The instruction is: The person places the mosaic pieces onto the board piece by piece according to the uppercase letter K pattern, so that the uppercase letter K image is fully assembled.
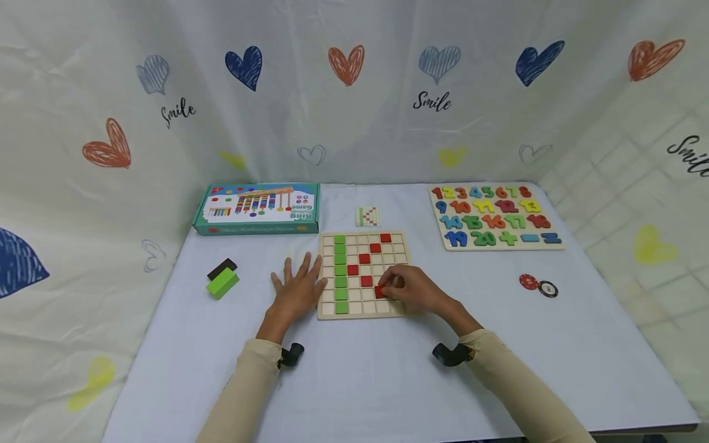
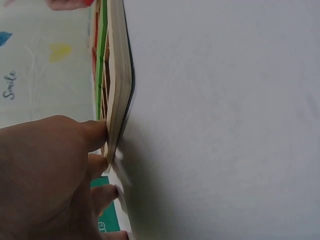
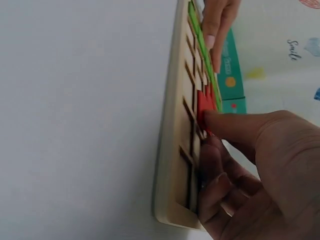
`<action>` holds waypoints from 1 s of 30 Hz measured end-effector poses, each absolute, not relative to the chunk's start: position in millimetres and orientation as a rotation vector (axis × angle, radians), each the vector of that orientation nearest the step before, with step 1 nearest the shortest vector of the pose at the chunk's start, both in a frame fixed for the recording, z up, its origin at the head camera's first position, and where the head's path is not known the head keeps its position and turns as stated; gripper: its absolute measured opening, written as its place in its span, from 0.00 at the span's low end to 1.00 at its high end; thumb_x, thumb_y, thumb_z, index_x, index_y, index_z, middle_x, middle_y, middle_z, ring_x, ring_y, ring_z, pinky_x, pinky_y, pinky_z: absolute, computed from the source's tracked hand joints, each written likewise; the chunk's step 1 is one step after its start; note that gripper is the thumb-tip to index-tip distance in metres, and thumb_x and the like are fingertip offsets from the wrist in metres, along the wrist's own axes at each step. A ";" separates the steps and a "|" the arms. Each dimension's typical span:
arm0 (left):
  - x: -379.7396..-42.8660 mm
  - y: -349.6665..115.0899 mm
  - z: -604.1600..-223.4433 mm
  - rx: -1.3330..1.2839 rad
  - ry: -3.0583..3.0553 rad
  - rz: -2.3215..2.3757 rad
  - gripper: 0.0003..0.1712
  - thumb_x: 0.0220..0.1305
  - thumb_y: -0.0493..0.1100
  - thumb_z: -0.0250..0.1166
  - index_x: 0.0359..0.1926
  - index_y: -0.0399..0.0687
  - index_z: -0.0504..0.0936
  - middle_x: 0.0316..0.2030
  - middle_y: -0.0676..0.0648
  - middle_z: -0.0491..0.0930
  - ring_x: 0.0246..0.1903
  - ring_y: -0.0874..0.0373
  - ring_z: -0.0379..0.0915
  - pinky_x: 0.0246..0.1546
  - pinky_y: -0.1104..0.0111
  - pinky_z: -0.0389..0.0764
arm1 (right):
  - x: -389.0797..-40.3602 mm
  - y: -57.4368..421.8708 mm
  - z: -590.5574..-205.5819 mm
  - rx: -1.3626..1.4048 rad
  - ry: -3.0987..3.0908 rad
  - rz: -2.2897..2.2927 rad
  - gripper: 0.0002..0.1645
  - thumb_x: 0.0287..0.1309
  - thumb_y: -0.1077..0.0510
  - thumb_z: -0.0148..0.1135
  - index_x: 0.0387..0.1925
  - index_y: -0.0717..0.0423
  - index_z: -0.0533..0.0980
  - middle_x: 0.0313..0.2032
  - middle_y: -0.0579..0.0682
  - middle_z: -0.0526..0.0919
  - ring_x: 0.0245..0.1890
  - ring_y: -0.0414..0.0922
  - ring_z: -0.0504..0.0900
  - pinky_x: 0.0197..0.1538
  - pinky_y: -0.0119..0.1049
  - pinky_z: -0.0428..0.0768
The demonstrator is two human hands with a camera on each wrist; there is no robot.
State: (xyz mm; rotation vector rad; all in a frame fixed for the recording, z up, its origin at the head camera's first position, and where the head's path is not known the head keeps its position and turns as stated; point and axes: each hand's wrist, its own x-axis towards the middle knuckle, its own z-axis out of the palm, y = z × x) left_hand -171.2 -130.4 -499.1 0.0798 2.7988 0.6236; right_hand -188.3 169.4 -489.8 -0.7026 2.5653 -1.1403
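A wooden grid board (image 1: 354,294) lies in the middle of the table, with a column of green tiles (image 1: 340,271) near its left side. Several red tiles (image 1: 364,258) form an angled line across its squares. My right hand (image 1: 412,288) is over the lower right part, thumb and fingers pinching a red tile (image 3: 202,106) at one of the squares. At the board's left edge rests my left hand (image 1: 297,292), fingers spread. In the left wrist view its thumb (image 2: 95,134) touches the board's side.
Behind the board lies a small pattern card (image 1: 368,216). A green game box (image 1: 257,209) stands back left, a number puzzle (image 1: 493,218) back right. Left are a green block (image 1: 223,284) and a black one (image 1: 221,268); right, a red chip (image 1: 528,282) and a black chip (image 1: 548,289).
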 end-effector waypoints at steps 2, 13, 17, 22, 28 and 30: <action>-171.8 -131.3 -498.4 0.079 2.799 0.627 0.40 0.84 0.58 0.51 0.87 0.56 0.49 0.86 0.44 0.40 0.82 0.28 0.21 0.72 0.23 0.28 | -187.3 167.9 -491.5 -0.718 2.588 -1.125 0.08 0.66 0.58 0.74 0.45 0.54 0.87 0.37 0.44 0.84 0.34 0.41 0.76 0.37 0.33 0.77; -174.2 -134.1 -501.5 0.087 2.789 0.630 0.40 0.83 0.59 0.52 0.86 0.56 0.49 0.86 0.44 0.41 0.82 0.28 0.21 0.72 0.23 0.28 | -181.0 164.1 -488.6 -0.671 2.621 -1.071 0.15 0.61 0.57 0.79 0.49 0.53 0.86 0.35 0.43 0.81 0.35 0.42 0.77 0.38 0.32 0.78; -174.1 -135.0 -500.2 0.083 2.794 0.644 0.41 0.83 0.59 0.52 0.86 0.56 0.50 0.86 0.44 0.41 0.82 0.28 0.22 0.72 0.23 0.28 | -182.0 163.4 -487.8 -0.653 2.620 -1.094 0.16 0.61 0.57 0.79 0.49 0.54 0.86 0.34 0.43 0.80 0.35 0.42 0.77 0.37 0.33 0.77; -173.9 -134.2 -497.9 0.079 2.791 0.652 0.41 0.83 0.59 0.53 0.86 0.57 0.50 0.86 0.45 0.41 0.82 0.28 0.22 0.72 0.23 0.28 | -182.3 166.5 -486.1 -0.643 2.598 -1.100 0.16 0.63 0.55 0.78 0.50 0.53 0.86 0.35 0.43 0.81 0.36 0.42 0.78 0.39 0.33 0.78; -174.1 -134.6 -498.7 0.077 2.799 0.650 0.41 0.82 0.59 0.53 0.86 0.57 0.51 0.86 0.44 0.42 0.82 0.28 0.23 0.72 0.23 0.29 | -184.1 192.3 -475.1 -0.598 2.584 -1.151 0.16 0.68 0.55 0.73 0.54 0.54 0.85 0.40 0.45 0.84 0.40 0.44 0.81 0.42 0.35 0.81; -173.1 -134.5 -498.4 0.079 2.799 0.654 0.41 0.82 0.59 0.54 0.86 0.56 0.51 0.86 0.44 0.43 0.82 0.28 0.23 0.72 0.23 0.29 | -184.1 206.7 -470.8 -0.591 2.598 -1.124 0.16 0.68 0.56 0.72 0.55 0.55 0.85 0.41 0.47 0.85 0.41 0.45 0.82 0.41 0.36 0.81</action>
